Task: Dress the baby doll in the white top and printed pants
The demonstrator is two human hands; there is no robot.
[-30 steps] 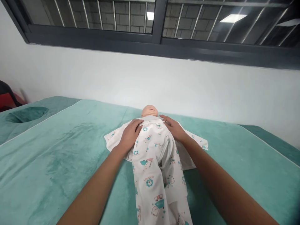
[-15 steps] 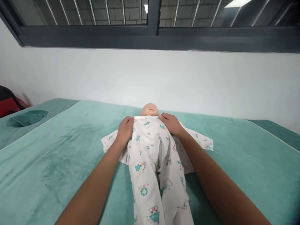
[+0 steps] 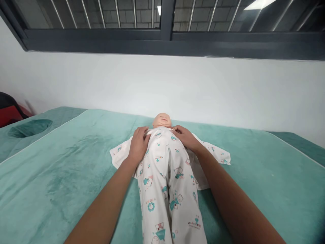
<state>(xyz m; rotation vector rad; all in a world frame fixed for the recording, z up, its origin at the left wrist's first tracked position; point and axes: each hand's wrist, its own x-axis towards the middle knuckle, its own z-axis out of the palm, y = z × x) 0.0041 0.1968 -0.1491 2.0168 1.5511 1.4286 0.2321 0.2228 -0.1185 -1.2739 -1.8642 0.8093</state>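
Note:
A baby doll [image 3: 162, 120] lies face up on the green cover, its head towards the wall. White printed trousers [image 3: 157, 169] are laid lengthwise over its front, the waist near the neck and the legs running down towards me. Beneath them a white printed top [image 3: 218, 154] is spread, its sleeves out to both sides. My left hand [image 3: 138, 144] rests at the left edge of the trousers' waist, thumb apart from the fingers. On the opposite edge lies my right hand [image 3: 186, 138], its fingers extended over the cloth near the doll's neck. The doll's body is hidden.
A green plush cover [image 3: 76, 169] spreads over the bed, with a round face hole [image 3: 30, 128] at the left. Behind it stands a white wall [image 3: 162, 84] under a dark window frame [image 3: 101, 40]. A red and black object [image 3: 10, 112] sits at the left edge.
Both hands have loosened from the trousers' waistband and now rest on its sides. The waist has settled lower over the doll, and the trouser legs lie straighter.

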